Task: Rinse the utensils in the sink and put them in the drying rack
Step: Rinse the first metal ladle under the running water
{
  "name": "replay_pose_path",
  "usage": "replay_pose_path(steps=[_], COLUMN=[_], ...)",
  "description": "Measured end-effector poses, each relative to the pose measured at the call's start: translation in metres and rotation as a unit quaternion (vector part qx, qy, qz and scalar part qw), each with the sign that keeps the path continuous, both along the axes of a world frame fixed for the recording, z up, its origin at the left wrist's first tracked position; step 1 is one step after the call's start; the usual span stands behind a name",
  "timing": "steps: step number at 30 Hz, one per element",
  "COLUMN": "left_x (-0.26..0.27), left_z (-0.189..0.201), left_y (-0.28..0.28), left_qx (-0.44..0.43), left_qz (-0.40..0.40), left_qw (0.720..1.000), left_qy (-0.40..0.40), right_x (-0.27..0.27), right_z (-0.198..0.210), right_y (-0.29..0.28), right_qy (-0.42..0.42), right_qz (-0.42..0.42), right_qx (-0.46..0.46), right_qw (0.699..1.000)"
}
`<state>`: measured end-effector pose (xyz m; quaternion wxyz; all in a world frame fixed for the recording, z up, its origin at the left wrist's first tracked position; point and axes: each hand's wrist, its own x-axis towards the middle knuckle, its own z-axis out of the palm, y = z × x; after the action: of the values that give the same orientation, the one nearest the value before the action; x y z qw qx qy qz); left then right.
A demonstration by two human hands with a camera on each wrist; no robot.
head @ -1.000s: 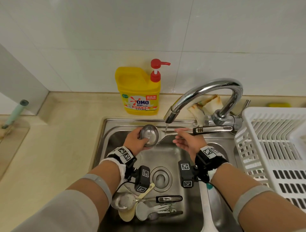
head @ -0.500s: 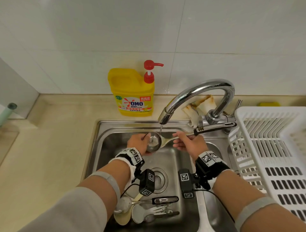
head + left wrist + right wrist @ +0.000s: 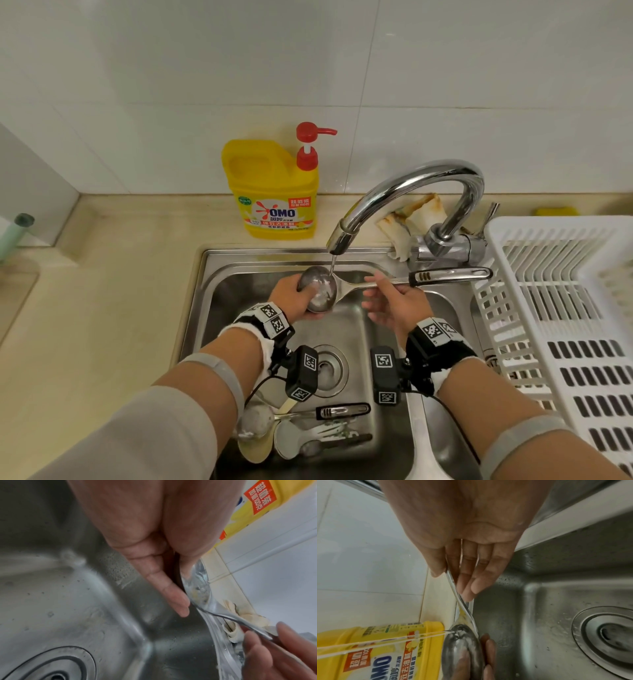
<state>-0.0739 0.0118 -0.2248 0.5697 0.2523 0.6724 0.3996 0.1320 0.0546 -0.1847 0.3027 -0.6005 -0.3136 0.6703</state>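
Observation:
A large steel serving spoon (image 3: 342,287) is held level over the sink (image 3: 239,274), under a thin stream from the faucet (image 3: 411,192). My left hand (image 3: 291,298) cups its bowl, thumb inside and fingers beneath; the left wrist view shows the wet bowl (image 3: 199,582) against my left hand (image 3: 184,588). My right hand (image 3: 390,298) pinches the stem, the black-ended handle pointing right. In the right wrist view my right hand (image 3: 452,580) holds the stem between thumb and fingers, and water hits the spoon bowl (image 3: 462,642). Several more utensils (image 3: 308,428) lie at the sink's near end.
A white slotted drying rack (image 3: 565,308) stands right of the sink. A yellow detergent bottle (image 3: 274,192) with a red pump sits behind the sink. A crumpled cloth (image 3: 411,216) lies behind the faucet base. The drain (image 3: 329,370) is mid-sink.
Both hands have kept hold of the spoon under the stream. The bowl has turned a little in my left hand, and the head view has shifted slightly.

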Motion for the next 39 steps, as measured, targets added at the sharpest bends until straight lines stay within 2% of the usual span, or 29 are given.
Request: replay_pose_path(steps=[2,4,7,9,12,14,15,17,19,20,22,25,28,33,37,39], left_x=[-0.005,-0.011,-0.022,-0.03,-0.034,-0.037,-0.038,-0.04,-0.04,-0.04,-0.037,-0.034,-0.03,-0.017,0.006,0.022], left_z=[0.003,0.006,0.01,0.012,0.027,0.038,0.044,0.054,0.064,0.072,0.084,0.1,0.112,0.121,0.123,0.123], left_y=[-0.002,-0.005,-0.011,-0.016,-0.026,-0.033,-0.037,-0.042,-0.049,-0.053,-0.057,-0.067,-0.074,-0.073,-0.07,-0.066], left_qx=[0.015,0.028,0.042,0.045,0.041,0.047,0.064,0.107,0.146,0.167,0.202,0.245,0.266,0.24,0.187,0.18], left_qz=[-0.013,-0.015,-0.004,-0.01,-0.011,-0.012,-0.016,-0.026,-0.03,-0.032,-0.035,-0.018,-0.016,-0.019,-0.099,-0.151], left_qw=[0.998,0.995,0.99,0.978,0.953,0.944,0.94,0.934,0.931,0.929,0.927,0.924,0.925,0.957,0.955,0.938], left_qy=[0.06,0.096,0.136,0.202,0.299,0.327,0.335,0.34,0.334,0.329,0.315,0.294,0.27,0.165,0.21,0.255], right_x=[0.001,0.003,0.002,-0.002,-0.015,-0.021,-0.023,-0.027,-0.029,-0.03,-0.029,-0.022,-0.011,0.014,0.048,0.066], right_z=[0.002,0.006,0.019,0.028,0.037,0.041,0.044,0.049,0.053,0.054,0.054,0.056,0.062,0.088,0.118,0.137], right_y=[-0.002,-0.003,-0.006,-0.009,-0.012,-0.013,-0.015,-0.018,-0.022,-0.023,-0.021,-0.027,-0.036,-0.047,-0.053,-0.057], right_qy=[-0.064,-0.123,-0.154,-0.181,-0.243,-0.328,-0.359,-0.405,-0.445,-0.454,-0.445,-0.408,-0.364,-0.354,-0.356,-0.35], right_qz=[0.042,0.12,0.227,0.285,0.3,0.309,0.316,0.364,0.433,0.458,0.482,0.489,0.466,0.425,0.372,0.344], right_qx=[-0.039,-0.067,-0.089,-0.049,0.129,0.281,0.328,0.367,0.357,0.349,0.331,0.308,0.335,0.362,0.407,0.425], right_qw=[0.996,0.983,0.957,0.94,0.913,0.847,0.815,0.754,0.698,0.68,0.679,0.707,0.733,0.75,0.755,0.76])
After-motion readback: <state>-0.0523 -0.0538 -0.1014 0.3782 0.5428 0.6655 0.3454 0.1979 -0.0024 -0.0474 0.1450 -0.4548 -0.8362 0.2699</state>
